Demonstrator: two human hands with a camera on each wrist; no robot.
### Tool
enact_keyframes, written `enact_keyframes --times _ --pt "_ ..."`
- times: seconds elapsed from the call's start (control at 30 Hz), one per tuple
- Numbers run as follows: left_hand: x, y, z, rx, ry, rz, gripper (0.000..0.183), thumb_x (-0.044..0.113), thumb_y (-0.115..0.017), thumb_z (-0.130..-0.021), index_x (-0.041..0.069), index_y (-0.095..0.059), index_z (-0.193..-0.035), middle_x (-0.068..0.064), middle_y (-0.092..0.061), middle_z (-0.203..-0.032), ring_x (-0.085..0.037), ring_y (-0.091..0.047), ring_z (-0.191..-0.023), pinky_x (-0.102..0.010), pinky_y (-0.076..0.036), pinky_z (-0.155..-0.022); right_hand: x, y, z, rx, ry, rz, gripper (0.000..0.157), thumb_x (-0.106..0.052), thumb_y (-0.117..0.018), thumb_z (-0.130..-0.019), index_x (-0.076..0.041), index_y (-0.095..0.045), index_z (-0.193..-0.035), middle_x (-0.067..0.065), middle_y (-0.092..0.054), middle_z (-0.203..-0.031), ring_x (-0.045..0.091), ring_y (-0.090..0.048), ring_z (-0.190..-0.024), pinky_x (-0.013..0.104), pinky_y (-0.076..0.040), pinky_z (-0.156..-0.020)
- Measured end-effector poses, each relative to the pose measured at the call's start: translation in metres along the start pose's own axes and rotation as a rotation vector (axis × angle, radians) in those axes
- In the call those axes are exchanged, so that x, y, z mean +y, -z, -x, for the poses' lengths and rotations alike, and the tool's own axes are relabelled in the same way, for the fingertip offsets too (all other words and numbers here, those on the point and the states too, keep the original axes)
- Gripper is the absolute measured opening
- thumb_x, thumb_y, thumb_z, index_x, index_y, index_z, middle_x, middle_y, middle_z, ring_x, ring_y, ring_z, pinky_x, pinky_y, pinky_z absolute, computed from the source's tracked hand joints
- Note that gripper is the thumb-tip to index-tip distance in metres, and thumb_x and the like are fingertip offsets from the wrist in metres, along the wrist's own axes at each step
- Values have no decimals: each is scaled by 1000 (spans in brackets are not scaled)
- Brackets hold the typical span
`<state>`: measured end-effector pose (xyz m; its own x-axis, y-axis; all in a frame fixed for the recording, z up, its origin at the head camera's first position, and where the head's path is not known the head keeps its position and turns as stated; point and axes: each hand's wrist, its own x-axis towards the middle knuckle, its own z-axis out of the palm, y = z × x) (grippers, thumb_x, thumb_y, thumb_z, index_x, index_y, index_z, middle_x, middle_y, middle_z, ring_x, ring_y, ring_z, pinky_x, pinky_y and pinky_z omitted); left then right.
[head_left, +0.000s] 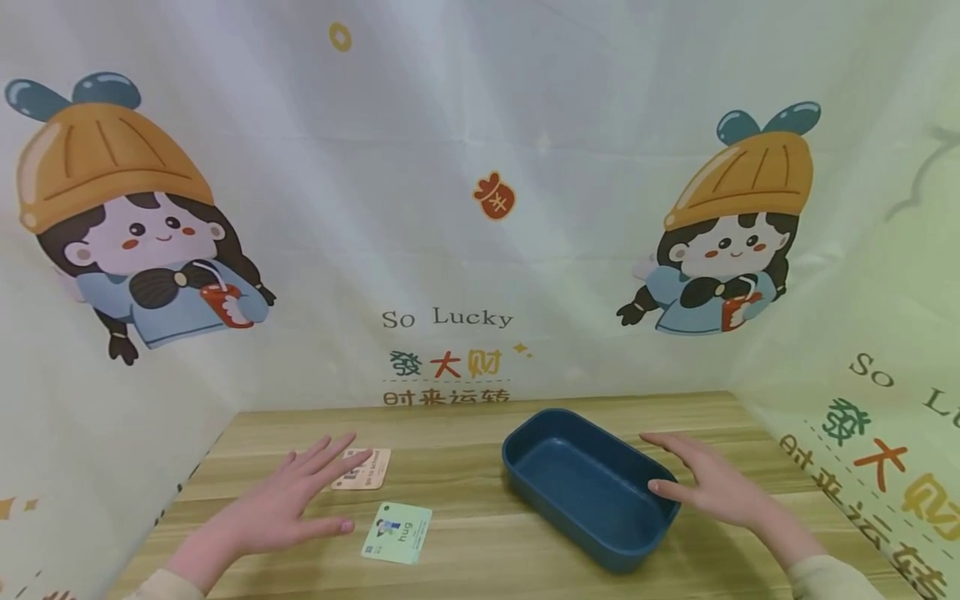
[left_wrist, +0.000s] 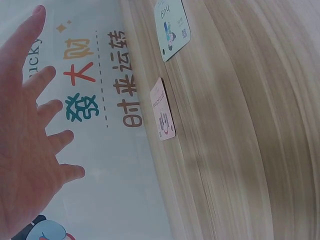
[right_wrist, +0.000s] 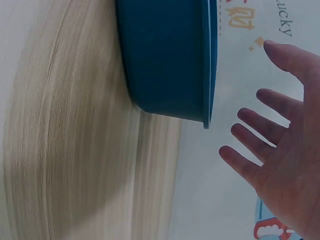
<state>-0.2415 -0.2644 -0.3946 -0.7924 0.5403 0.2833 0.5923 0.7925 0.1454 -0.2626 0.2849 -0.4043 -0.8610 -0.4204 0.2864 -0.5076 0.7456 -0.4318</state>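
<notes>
Left hand and right hand are hovering outspread (work apparently unstarted), green card and pink card lying at bin's nine o'clock.

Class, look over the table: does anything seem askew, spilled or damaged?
The blue box sits askew, angled to the back edge of the table. Nothing looks spilled, and the green card and pink card show no visible damage.

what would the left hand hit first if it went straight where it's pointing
Probably the printed backdrop behind the table. The left hand seems raised above the table, so it would likely pass over the pink card lying flat there, though its exact height and slant are hard to judge.
</notes>
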Motion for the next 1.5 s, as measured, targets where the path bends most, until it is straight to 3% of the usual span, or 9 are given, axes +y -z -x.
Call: enact_keyframes --times 0.23,0.5,0.87,1.2,1.5 --pt "-4 -3 -1 1 14 9 74 61 -56 -79 36 -28 -142 0 -21 -151 -42 -24 -133 -72 -21 -93 1 -2 -7 -26 -64 -78 61 -44 -59 -86 -9 -44 -134 10 -51 -129 35 -51 -110 51 -45 -84" --pt "-7 -5 -7 -15 45 32 74 62 -55 -79 38 -26 -142 -3 -21 -151 -42 -21 -134 -71 -19 -95 1 -6 -13 24 -147 -35 47 -36 -56 -90 -7 -52 -126 13 -56 -118 31 -54 -103 46 -49 -78" --pt "-12 -9 -9 -16 64 42 73 62 -54 -79 39 -25 -143 -4 -20 -151 -42 -21 -134 -72 -17 -95 8 -16 -13 69 -135 -15 39 -26 -59 -89 -6 -55 -122 14 -59 -112 28 -56 -96 41 -50 -74" --pt "-11 -10 -19 -4 59 52 73 61 -53 -81 35 -25 -143 -8 -23 -150 -42 -25 -133 -70 -20 -96 13 -19 -13 100 -146 -19 31 -18 -59 -89 1 -59 -114 7 -64 -98 23 -60 -88 35 -49 -68" --pt "-17 -19 -22 -11 79 66 71 58 -55 -82 35 -26 -143 -8 -24 -150 -42 -24 -133 -69 -20 -97 14 -22 -13 119 -206 1 28 -9 -58 -87 4 -59 -113 10 -63 -94 18 -57 -79 31 -46 -63"
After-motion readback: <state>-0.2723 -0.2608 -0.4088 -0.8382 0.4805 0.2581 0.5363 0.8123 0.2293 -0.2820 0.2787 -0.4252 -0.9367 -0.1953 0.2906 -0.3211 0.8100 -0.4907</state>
